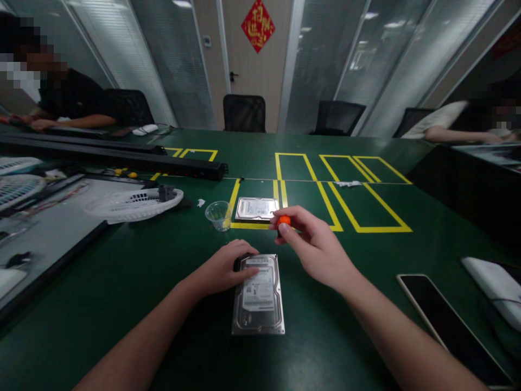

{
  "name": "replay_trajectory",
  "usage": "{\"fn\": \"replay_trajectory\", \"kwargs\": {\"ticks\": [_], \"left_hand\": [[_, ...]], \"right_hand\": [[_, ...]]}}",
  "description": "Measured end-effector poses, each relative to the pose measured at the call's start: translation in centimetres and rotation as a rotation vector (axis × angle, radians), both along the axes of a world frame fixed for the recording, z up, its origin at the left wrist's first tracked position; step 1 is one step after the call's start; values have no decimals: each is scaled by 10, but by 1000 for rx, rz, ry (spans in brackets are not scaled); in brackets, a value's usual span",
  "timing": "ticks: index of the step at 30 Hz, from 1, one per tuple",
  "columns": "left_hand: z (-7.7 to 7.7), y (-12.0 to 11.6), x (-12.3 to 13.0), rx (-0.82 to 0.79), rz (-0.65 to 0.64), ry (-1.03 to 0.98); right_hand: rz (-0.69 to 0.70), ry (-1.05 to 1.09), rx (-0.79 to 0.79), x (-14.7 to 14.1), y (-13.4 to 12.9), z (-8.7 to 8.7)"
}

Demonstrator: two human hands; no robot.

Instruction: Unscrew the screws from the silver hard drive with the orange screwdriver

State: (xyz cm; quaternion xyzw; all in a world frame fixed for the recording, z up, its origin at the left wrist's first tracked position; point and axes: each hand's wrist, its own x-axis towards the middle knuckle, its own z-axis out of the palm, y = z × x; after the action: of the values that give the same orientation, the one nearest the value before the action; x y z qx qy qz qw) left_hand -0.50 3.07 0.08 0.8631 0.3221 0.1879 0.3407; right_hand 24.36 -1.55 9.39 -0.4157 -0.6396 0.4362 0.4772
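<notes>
A silver hard drive with a white label lies on the green table in front of me. My left hand grips its far left part, the thumb resting on the label. Just beyond the drive's far right corner, my right hand is closed round a small screwdriver with an orange-red end; its shaft points down and its tip is too small to make out. A second hard drive lies farther off inside a yellow taped frame. Left of it stands a clear plastic cup.
A phone and a white device lie at the right. Long black bars, a white racket-shaped part and a grey panel occupy the left. Two other people sit at the table's far left and far right.
</notes>
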Motion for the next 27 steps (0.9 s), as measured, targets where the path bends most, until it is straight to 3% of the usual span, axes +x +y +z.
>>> {"fn": "replay_trajectory", "kwargs": {"ticks": [10,27], "left_hand": [[1,0,0,-11,-1,-1],[-1,0,0,4,-10,-20]], "right_hand": [[-56,-16,-17,0,-1,1],[-21,-77,3,0,-1,-1]]}}
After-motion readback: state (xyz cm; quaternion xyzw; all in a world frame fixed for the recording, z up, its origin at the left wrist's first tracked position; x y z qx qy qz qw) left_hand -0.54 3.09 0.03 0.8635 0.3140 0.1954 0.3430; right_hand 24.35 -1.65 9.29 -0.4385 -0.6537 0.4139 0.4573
